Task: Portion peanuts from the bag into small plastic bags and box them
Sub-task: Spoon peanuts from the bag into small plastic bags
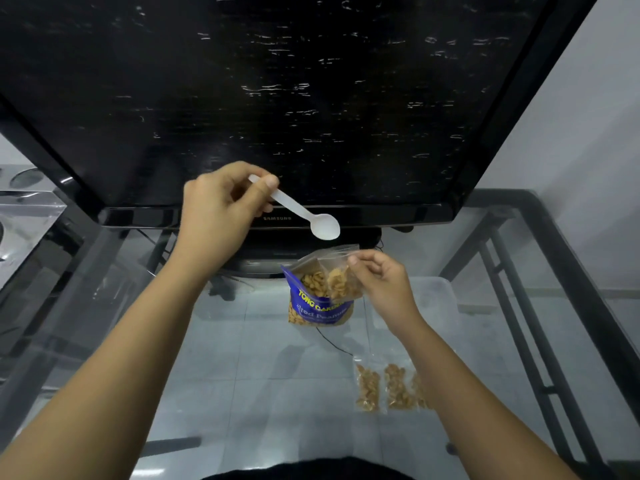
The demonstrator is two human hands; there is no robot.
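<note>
— Where was the peanut bag (320, 299)?

— Upright on the glass surface (242, 358), mouth open. My right hand (384, 282) pinched a small plastic bag (341, 275) by its rim, just over that mouth; my left hand (218, 209) pinched a white spoon (304, 214), its bowl empty and angled down-right, above the peanut bag.

— What came next?

— Likely another scoop; the left hand was nearer for dipping.

— Anything nearby?

— Filled small bags (388, 386) lay on my side of the peanut bag, a clear box (436, 299) to its right, a television (277, 98) behind it.
</note>
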